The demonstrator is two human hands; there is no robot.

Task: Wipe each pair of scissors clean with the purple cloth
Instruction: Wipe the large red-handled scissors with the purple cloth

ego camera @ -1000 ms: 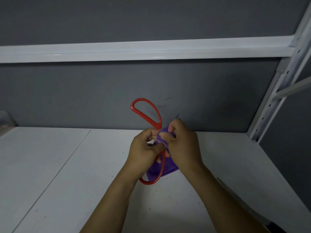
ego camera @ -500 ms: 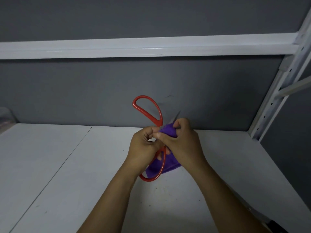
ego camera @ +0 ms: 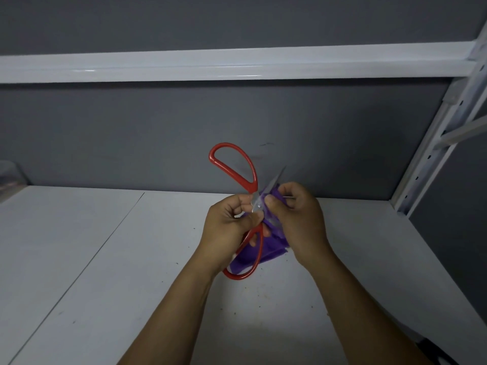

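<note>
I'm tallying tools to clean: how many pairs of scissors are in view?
1: the red-handled scissors, held in the left hand at centre; others may hide behind the right forearm.

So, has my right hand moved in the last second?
Yes. The right hand, gripping the purple cloth, has shifted slightly right, toward the white upright, exposing the scissors pivot.

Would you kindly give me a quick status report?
Left hand grips red scissors near the pivot. Right hand pinches purple cloth around a blade. Nothing in the way.
</note>
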